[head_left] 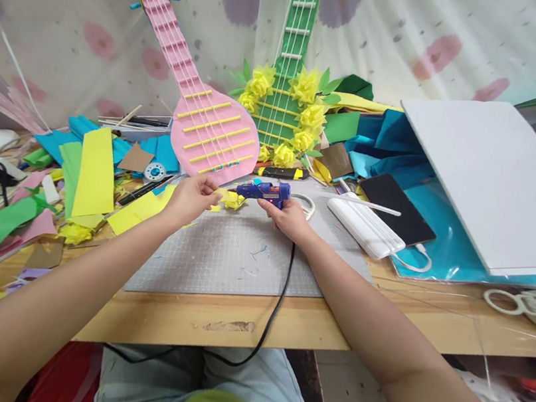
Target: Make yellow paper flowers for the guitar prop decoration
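Observation:
My right hand (288, 217) is wrapped round the grip of a blue hot glue gun (264, 191), whose nozzle points left. A clear glue stick (363, 204) sticks out of the gun's back end, and a black cord (277, 303) hangs from its grip. Just left of the nozzle, the fingers of my left hand (195, 200) are pinched together at a small piece of yellow crepe paper (220, 195). More crumpled yellow paper (235, 203) shows just below the nozzle. Both hands are over the grey cutting mat (229, 256).
Behind the hands lean a pink paper lute (218, 128) and a green paper instrument (277, 105) with yellow flowers. Paper scraps (96, 168) crowd the left side. To the right are a white power bank (365, 225), a black tablet-like slab (395, 210) and a white board (497, 181).

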Demonstrator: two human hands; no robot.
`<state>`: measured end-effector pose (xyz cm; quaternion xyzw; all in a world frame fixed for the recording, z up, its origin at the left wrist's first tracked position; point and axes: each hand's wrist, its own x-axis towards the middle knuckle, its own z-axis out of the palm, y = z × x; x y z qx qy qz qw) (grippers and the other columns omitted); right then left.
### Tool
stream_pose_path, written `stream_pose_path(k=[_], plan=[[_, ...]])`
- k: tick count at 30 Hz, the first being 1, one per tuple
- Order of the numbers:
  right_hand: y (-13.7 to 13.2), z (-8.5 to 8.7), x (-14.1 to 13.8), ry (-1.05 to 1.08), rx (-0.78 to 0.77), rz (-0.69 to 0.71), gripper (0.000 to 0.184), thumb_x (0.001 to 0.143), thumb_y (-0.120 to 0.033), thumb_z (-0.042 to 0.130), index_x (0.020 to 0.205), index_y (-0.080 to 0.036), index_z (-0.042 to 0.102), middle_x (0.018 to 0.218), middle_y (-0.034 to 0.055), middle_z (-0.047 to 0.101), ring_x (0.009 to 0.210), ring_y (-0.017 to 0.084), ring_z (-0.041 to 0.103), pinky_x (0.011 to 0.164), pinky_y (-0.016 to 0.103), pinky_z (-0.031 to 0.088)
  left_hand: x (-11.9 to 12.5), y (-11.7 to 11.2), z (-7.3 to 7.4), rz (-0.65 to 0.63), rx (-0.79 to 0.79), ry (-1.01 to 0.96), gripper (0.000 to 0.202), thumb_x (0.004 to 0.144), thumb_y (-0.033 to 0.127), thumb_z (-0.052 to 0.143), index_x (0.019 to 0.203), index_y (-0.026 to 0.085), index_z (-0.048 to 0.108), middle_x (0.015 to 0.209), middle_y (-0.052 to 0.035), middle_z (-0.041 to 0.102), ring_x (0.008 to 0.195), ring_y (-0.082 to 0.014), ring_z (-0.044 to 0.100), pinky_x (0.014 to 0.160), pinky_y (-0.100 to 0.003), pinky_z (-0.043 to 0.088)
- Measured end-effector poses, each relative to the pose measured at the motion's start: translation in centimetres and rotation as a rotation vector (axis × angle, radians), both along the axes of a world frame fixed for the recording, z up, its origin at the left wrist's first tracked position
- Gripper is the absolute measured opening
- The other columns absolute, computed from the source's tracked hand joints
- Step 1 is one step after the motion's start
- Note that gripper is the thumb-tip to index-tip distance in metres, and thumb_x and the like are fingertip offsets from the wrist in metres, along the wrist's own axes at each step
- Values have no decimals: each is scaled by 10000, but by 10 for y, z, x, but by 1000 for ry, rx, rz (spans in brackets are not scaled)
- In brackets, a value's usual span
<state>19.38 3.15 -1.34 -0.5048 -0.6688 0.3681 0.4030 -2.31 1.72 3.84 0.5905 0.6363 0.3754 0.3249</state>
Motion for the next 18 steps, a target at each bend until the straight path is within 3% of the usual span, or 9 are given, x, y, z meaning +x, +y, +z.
stream_pose_path(k=[14,18], plan=[[-1,2,1,-40,11,43,365,712,-560,565,699,-196,598,485,4,533,573,172,562,518,255,384,-1,3,1,5,-9,-60,247,571,295,698,704,157,542,571,-3,592,567,-146,598,512,-256,476],[1,0,1,-7,-56,-4,402,685,-586,577,606,-192,552,445,-6,501,486,142,522,481,246,372,-4,4,6,-21,69,79,172,646,301,633,702,169,539,622,-9,600,590,-142,585,542,-261,465]])
